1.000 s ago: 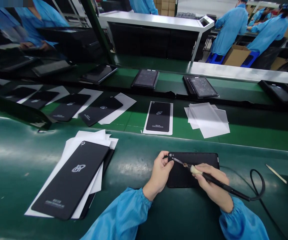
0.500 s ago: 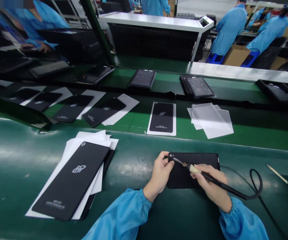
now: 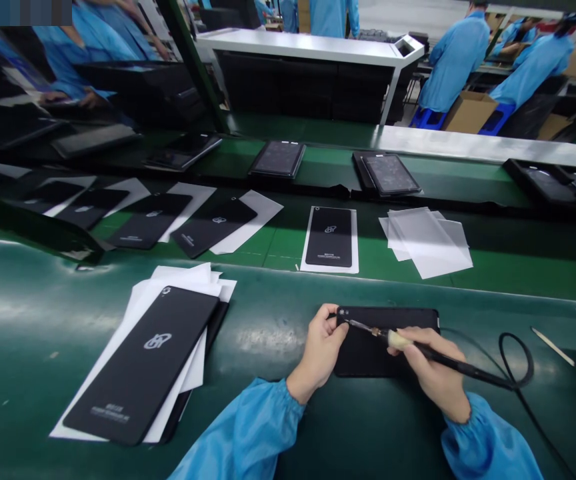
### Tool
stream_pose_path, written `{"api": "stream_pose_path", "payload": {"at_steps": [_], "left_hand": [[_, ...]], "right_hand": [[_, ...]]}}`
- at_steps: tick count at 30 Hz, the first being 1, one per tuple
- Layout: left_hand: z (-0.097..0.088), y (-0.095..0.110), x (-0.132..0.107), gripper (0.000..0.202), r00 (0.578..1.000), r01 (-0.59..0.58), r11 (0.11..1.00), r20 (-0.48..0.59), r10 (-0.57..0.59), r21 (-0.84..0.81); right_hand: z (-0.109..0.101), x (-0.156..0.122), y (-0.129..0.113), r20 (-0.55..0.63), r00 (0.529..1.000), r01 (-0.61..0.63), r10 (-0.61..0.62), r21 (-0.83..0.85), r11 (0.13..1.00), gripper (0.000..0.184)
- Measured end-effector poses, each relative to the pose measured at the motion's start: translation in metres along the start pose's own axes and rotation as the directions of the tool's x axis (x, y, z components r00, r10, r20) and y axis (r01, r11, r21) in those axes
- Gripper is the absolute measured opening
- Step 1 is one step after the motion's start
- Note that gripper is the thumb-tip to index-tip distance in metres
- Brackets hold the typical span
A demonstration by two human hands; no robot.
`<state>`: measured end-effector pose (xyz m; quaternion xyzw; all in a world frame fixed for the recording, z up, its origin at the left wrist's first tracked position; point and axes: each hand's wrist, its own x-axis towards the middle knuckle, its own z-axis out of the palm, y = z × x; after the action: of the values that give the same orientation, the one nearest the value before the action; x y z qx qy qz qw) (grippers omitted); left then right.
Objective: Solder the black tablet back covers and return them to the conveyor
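My left hand (image 3: pixel 321 353) pinches the upper left corner of a black rectangular device panel (image 3: pixel 385 341) lying face down on the green belt. My right hand (image 3: pixel 435 370) grips a soldering iron (image 3: pixel 418 350) with a pale grip and black handle. Its metal tip rests near the panel's corner, beside my left fingers. To my left, a black back cover with a white logo (image 3: pixel 141 363) lies on a loose stack of white sheets (image 3: pixel 188 283). A black cord (image 3: pixel 515 360) trails from the iron's rear end.
A thin pale stick (image 3: pixel 553 347) lies right of the cord. Black covers on white sheets (image 3: pixel 329 240) and translucent sheets (image 3: pixel 425 241) lie on a green belt beyond, with dark panels on another belt. Blue-coated co-workers sit farther back among cardboard boxes.
The black cover on the farther belt has shifted right, and the dark panels beyond it have shifted left. My right hand and the iron's rear end have moved slightly right. My left hand stays on the corner.
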<state>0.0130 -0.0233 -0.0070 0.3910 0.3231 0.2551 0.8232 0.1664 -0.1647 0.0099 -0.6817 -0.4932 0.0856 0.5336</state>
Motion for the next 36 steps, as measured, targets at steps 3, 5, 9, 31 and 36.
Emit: {"api": "stream_pose_path", "payload": {"at_steps": [3, 5, 9, 31, 36], "left_hand": [[0.002, 0.003, -0.001, 0.031, 1.000, -0.006, 1.000, 0.004, 0.006, 0.005], [0.002, 0.003, -0.002, 0.031, 1.000, -0.011, 1.000, 0.009, 0.011, 0.011], [0.003, 0.001, -0.002, 0.030, 1.000, -0.009, 1.000, 0.003, 0.009, 0.009], [0.004, 0.001, -0.002, 0.028, 1.000, -0.008, 1.000, 0.001, 0.008, 0.016], [0.004, 0.002, -0.002, 0.028, 1.000, -0.003, 1.000, -0.001, 0.003, 0.009]], "right_hand": [[-0.007, 0.011, -0.004, -0.031, 0.999, -0.006, 0.005, -0.010, 1.000, 0.009], [-0.009, 0.019, -0.007, 0.001, 1.000, -0.004, 0.004, -0.016, 1.000, 0.010], [-0.009, 0.030, -0.013, 0.043, 0.999, 0.032, -0.031, -0.029, 0.999, 0.010], [-0.005, 0.042, -0.013, 0.150, 0.988, 0.045, -0.046, 0.010, 0.999, 0.008], [-0.003, 0.039, -0.013, 0.125, 0.990, 0.067, -0.069, 0.018, 0.998, 0.007]]}}
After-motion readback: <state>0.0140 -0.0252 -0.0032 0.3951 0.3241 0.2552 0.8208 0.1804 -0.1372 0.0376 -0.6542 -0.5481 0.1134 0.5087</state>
